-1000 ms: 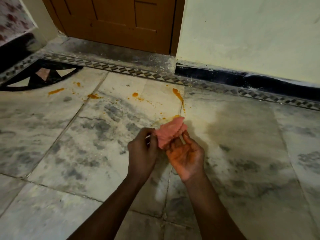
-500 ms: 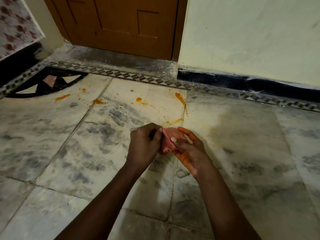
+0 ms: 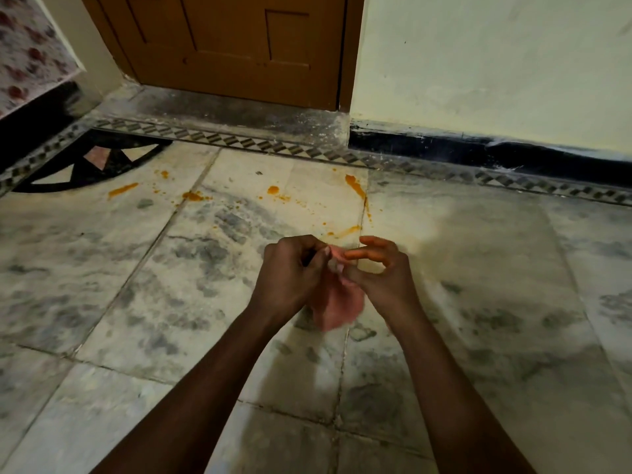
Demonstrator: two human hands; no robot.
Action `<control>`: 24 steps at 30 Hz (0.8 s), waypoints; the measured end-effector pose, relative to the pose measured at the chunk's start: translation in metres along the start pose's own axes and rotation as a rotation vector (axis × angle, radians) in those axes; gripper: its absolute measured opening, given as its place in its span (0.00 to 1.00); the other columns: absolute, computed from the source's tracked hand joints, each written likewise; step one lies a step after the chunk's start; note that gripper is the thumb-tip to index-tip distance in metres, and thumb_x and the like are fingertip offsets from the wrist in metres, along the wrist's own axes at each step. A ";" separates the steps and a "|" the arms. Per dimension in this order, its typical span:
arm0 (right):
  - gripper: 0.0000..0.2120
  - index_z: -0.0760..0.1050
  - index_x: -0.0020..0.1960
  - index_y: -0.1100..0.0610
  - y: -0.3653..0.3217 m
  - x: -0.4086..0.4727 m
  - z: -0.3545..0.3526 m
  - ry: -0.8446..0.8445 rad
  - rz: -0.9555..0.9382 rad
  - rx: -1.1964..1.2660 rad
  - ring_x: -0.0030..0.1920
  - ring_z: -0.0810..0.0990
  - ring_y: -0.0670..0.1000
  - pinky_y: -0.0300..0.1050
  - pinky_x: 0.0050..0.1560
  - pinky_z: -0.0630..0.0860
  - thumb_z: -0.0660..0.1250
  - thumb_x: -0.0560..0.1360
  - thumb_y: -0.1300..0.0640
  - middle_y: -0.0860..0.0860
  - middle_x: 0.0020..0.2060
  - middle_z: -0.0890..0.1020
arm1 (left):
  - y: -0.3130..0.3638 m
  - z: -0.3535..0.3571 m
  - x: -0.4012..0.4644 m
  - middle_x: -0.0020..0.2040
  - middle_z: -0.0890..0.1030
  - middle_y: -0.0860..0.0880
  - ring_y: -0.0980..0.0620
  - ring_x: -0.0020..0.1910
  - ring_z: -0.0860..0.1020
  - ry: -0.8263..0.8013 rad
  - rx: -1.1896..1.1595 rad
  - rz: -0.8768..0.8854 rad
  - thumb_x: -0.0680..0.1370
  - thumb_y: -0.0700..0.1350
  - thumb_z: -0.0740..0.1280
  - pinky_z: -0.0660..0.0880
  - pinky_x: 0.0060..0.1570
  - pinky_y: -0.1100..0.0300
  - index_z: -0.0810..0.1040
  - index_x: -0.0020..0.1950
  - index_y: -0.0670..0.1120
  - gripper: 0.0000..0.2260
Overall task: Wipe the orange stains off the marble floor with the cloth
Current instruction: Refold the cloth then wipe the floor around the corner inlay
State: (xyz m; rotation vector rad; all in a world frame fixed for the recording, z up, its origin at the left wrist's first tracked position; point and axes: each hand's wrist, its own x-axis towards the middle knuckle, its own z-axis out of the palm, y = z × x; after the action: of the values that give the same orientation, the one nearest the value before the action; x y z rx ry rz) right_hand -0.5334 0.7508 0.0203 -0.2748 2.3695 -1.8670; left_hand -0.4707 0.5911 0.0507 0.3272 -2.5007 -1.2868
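Note:
A small pink cloth (image 3: 337, 304) hangs blurred between my two hands, above the grey-veined marble floor (image 3: 478, 302). My left hand (image 3: 290, 271) is closed on the cloth's upper edge. My right hand (image 3: 383, 268) pinches the same edge with thumb and a finger, its other fingers spread. Several orange stains lie on the floor beyond my hands: a streak (image 3: 355, 186) along a tile joint, a smear (image 3: 347, 231) just past my fingers, a blob (image 3: 273, 190), a patch (image 3: 192, 196) and a streak (image 3: 122, 190) farther left.
A brown wooden door (image 3: 239, 46) stands at the back above a dusty grey threshold (image 3: 239, 114). A pale wall with a black skirting (image 3: 478, 152) runs to the right. A patterned border strip (image 3: 273, 145) and a black inlay (image 3: 85, 165) edge the floor.
The cloth, bunched upward between my hands a second ago, now hangs down below them. My hands have lifted slightly and my right fingers have spread apart.

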 end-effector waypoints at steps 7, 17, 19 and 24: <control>0.11 0.87 0.45 0.54 -0.042 0.013 -0.020 -0.067 -0.260 -0.307 0.42 0.84 0.41 0.33 0.42 0.74 0.68 0.79 0.64 0.45 0.39 0.86 | -0.003 0.012 -0.013 0.50 0.88 0.53 0.61 0.51 0.86 -0.090 -0.138 -0.006 0.79 0.52 0.69 0.81 0.51 0.62 0.81 0.61 0.49 0.13; 0.09 0.86 0.56 0.60 -0.114 0.042 -0.045 -0.370 -0.308 -0.315 0.28 0.81 0.39 0.30 0.31 0.73 0.75 0.76 0.65 0.37 0.28 0.82 | 0.012 0.025 -0.017 0.45 0.87 0.40 0.46 0.45 0.86 -0.062 -0.541 -0.145 0.73 0.38 0.72 0.83 0.48 0.48 0.83 0.53 0.43 0.09; 0.11 0.84 0.59 0.59 -0.120 0.055 -0.052 -0.390 -0.198 -0.101 0.34 0.86 0.46 0.41 0.36 0.82 0.75 0.77 0.64 0.46 0.35 0.87 | 0.021 0.021 -0.015 0.40 0.79 0.28 0.44 0.39 0.78 -0.082 -0.646 -0.177 0.74 0.33 0.73 0.76 0.40 0.53 0.82 0.51 0.38 0.06; 0.35 0.81 0.52 0.61 -0.045 0.050 -0.052 -0.219 0.646 0.364 0.41 0.82 0.56 0.47 0.46 0.76 0.58 0.79 0.28 0.55 0.35 0.86 | 0.030 0.017 -0.013 0.43 0.86 0.43 0.46 0.41 0.86 -0.153 -0.761 -0.465 0.77 0.41 0.72 0.82 0.42 0.53 0.85 0.52 0.41 0.06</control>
State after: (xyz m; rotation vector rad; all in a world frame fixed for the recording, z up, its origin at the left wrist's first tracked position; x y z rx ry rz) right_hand -0.5894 0.7794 0.0771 0.2762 1.6531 -1.7691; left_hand -0.4663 0.6250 0.0637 0.6492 -1.8833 -2.3891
